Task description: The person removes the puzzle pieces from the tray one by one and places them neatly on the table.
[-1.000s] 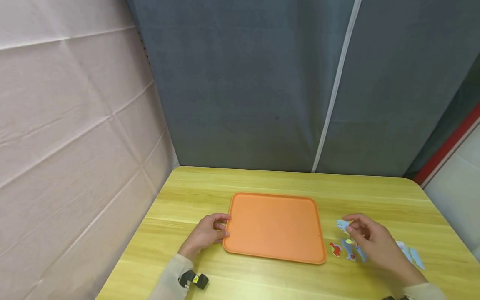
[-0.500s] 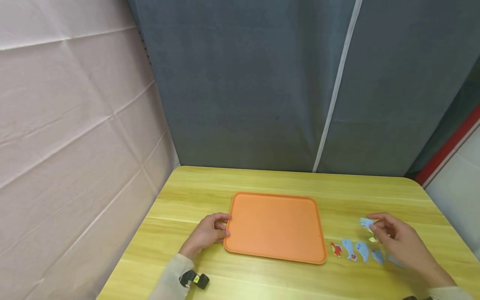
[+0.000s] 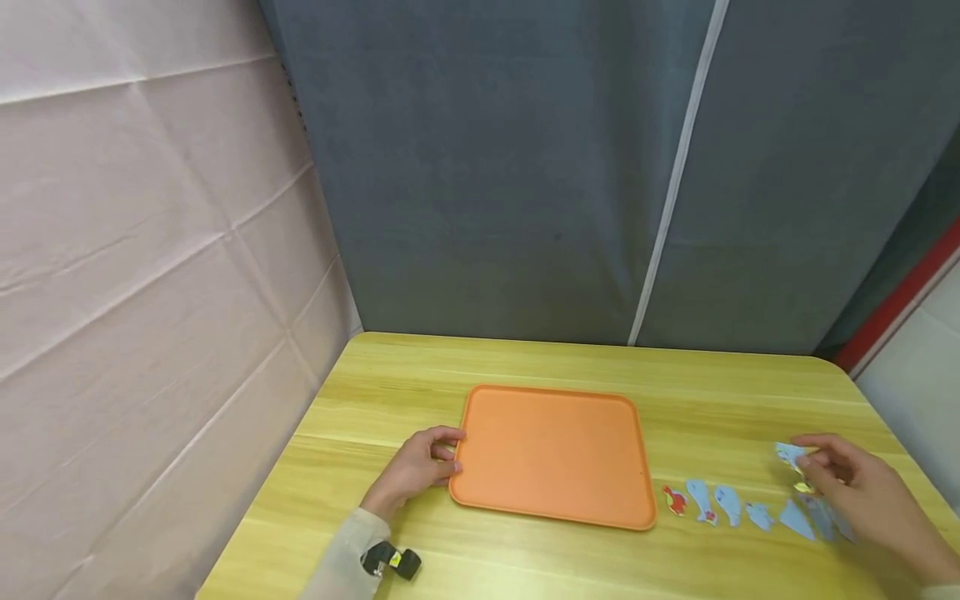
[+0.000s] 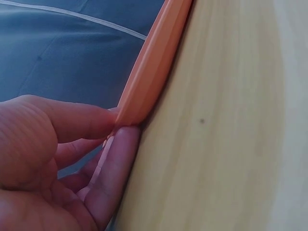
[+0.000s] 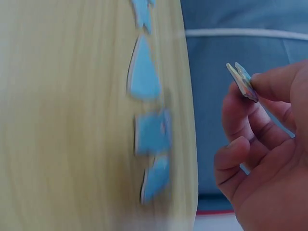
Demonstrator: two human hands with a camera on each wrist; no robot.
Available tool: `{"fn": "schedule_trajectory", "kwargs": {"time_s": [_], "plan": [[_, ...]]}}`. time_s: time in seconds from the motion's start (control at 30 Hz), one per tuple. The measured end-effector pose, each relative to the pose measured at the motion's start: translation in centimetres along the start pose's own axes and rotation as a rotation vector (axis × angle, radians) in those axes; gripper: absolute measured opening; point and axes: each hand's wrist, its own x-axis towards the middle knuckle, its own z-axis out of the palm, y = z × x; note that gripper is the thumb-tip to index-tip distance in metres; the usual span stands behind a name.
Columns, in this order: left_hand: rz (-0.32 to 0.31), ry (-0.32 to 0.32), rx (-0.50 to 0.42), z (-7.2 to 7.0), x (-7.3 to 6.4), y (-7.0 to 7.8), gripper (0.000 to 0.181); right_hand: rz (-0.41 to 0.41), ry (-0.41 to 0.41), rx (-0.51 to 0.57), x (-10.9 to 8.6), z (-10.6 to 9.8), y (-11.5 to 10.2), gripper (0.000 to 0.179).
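Observation:
An orange tray [image 3: 551, 454] lies flat on the wooden table. At its left edge, my left hand [image 3: 415, 468] holds the rim between thumb and fingers; the left wrist view shows the fingertips right against the tray's edge [image 4: 149, 67]. My right hand [image 3: 862, 483], above the table at the far right, pinches a small light blue and yellow puzzle piece [image 3: 791, 455] between thumb and fingertips. In the right wrist view that puzzle piece [image 5: 243, 82] appears nearly edge-on. Below this hand, blue puzzle pieces [image 3: 797, 520] lie on the table, some partly hidden by it.
A row of several pieces stretches right from the tray, beginning with a red piece [image 3: 674, 501], then a blue one [image 3: 701, 500]. Grey cloth [image 3: 487, 167] hangs behind the table [image 3: 420, 367], and pale cloth [image 3: 165, 275] hangs at the left.
My right hand has moved rightward above the row, carrying the puzzle piece, and more of the blue pieces have come into sight. My left hand stays at the tray.

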Motion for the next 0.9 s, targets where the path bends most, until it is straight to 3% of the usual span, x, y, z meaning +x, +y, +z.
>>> {"fn": "schedule_trajectory", "kwargs": {"time_s": [0.13, 0.23, 0.27, 0.4, 0.53, 0.73, 0.9], "plan": [[0.002, -0.002, -0.003, 0.2, 0.0, -0.1, 0.048, 0.036, 0.021, -0.02, -0.4, -0.9, 1.9, 0.032], [0.002, -0.004, -0.005, 0.3, 0.0, -0.1, 0.047, 0.042, 0.073, 0.03, -1.0, -1.2, 3.6, 0.017], [0.003, -0.004, -0.005, 0.3, 0.0, -0.1, 0.047, 0.035, 0.1, 0.063, -1.3, -1.2, 4.2, 0.02], [0.005, 0.001, -0.005, 0.4, 0.1, 0.0, 0.047, -0.087, 0.23, 0.273, -2.2, -1.1, 6.4, 0.065], [0.003, 0.002, 0.007, 0.4, 0.1, 0.1, 0.047, -0.175, 0.297, 0.428, -2.9, -0.9, 8.4, 0.07], [0.003, 0.002, 0.018, 0.4, 0.0, 0.2, 0.046, -0.139, 0.274, 0.441, -4.0, -1.1, 11.0, 0.065], [0.004, 0.002, 0.019, 0.3, 0.0, 0.1, 0.046, -0.045, 0.208, 0.396, -4.6, -1.1, 11.7, 0.067]]}}
